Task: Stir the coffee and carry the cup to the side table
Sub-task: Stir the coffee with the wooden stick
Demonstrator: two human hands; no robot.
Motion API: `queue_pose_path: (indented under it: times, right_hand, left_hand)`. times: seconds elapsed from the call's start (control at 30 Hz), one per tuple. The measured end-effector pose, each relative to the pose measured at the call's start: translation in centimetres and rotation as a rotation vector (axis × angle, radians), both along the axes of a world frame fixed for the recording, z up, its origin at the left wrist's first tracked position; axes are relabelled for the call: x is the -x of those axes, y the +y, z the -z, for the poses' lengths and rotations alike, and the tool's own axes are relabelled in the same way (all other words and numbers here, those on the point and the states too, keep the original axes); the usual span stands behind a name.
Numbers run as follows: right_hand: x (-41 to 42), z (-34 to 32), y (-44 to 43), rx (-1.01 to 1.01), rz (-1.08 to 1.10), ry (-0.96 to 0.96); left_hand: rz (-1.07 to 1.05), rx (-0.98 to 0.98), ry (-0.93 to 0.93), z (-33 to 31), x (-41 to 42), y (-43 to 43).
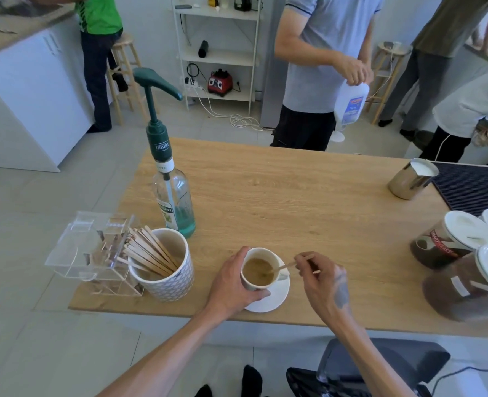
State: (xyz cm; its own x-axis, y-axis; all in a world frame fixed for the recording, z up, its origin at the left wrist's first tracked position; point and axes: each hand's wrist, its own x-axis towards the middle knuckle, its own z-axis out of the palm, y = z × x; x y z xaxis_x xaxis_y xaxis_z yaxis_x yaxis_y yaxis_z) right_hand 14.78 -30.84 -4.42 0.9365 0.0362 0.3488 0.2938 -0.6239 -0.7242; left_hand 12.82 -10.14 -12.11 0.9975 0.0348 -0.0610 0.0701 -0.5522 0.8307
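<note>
A white cup (pixel 265 255) of light brown coffee (pixel 257 271) stands on a white saucer (pixel 277 298) near the front edge of the wooden table (pixel 294 196). My left hand (pixel 231 285) is wrapped around the cup's left side. My right hand (pixel 321 275) pinches a thin wooden stirrer (pixel 287 265) whose lower end dips into the coffee at the cup's right rim.
A patterned mug of wooden stirrers (pixel 164 265) and a clear plastic dispenser (pixel 93 250) stand left of the cup, a syrup pump bottle (pixel 174 202) behind them. A steel milk jug (pixel 411 179) and lidded coffee jars (pixel 452 242) sit right. Several people stand beyond the table.
</note>
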Motion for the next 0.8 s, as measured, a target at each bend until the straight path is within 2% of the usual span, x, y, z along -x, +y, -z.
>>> queue_pose_path:
  times: [0.07, 0.17, 0.23, 0.37, 0.53, 0.7, 0.8]
  right_hand:
    - [0.2, -0.1, 0.9, -0.009, -0.048, -0.025]
    - [0.8, 0.1, 1.2, -0.08, -0.167, 0.113]
    - [0.7, 0.3, 0.4, -0.092, -0.127, 0.174]
    - [0.1, 0.8, -0.2, -0.105, 0.092, 0.113]
    - [1.6, 1.1, 1.2, -0.105, -0.07, 0.145]
    - [0.7, 1.1, 0.3, -0.06, 0.095, 0.042]
    - [1.2, 1.1, 1.4, -0.094, -0.044, 0.094]
  left_hand:
    - [-0.001, -0.007, 0.006, 0.2, 0.0, 0.1]
    - [0.006, -0.01, 0.02, 0.4, 0.0, 0.0]
    - [0.006, -0.017, 0.022, 0.5, -0.1, 0.0]
    - [0.003, -0.024, 0.025, 0.7, -0.2, 0.0]
    - [0.011, -0.016, 0.02, 0.9, -0.3, 0.1]
    - [0.001, -0.021, 0.017, 0.9, -0.2, 0.1]
    - [0.008, -0.013, 0.019, 1.0, -0.2, 0.1]
